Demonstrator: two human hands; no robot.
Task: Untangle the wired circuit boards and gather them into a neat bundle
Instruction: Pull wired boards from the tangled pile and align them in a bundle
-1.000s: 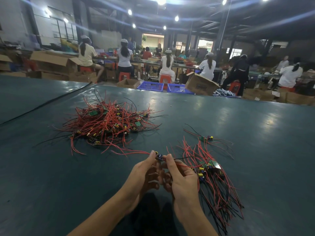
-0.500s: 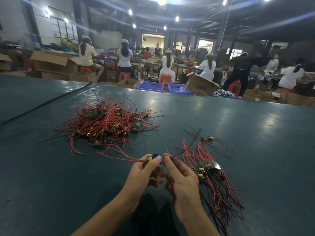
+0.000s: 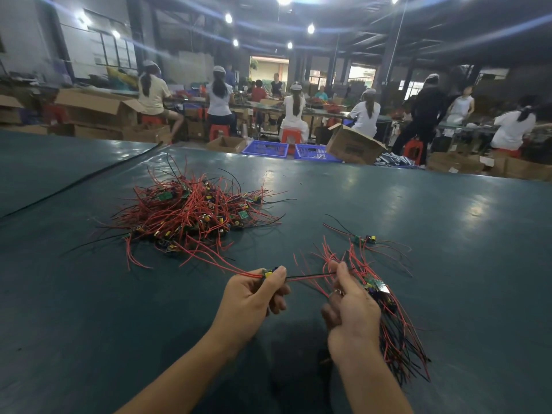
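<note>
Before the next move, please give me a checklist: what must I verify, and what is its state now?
1. Left hand grips board: ok.
2. Right hand pinches black wire: ok.
3. Black wire straight between hands: ok.
4. Red wires free of pile: cannot tell.
5. Bundle within reach, beside right hand: ok.
6. Stray board gathered in: not ok, it lies apart.

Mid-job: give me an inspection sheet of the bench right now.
Surface: dark green table, glossy.
Job's things: tangled pile far left; sorted bundle beside right hand; loose board beyond it.
Clutter: nothing seen.
Hands: left hand pinches held board; right hand pinches its black wire, stretched between them.
Cables: red leads trail from held board toward pile.
Surroundings: seated workers, cardboard box, blue crates.
</note>
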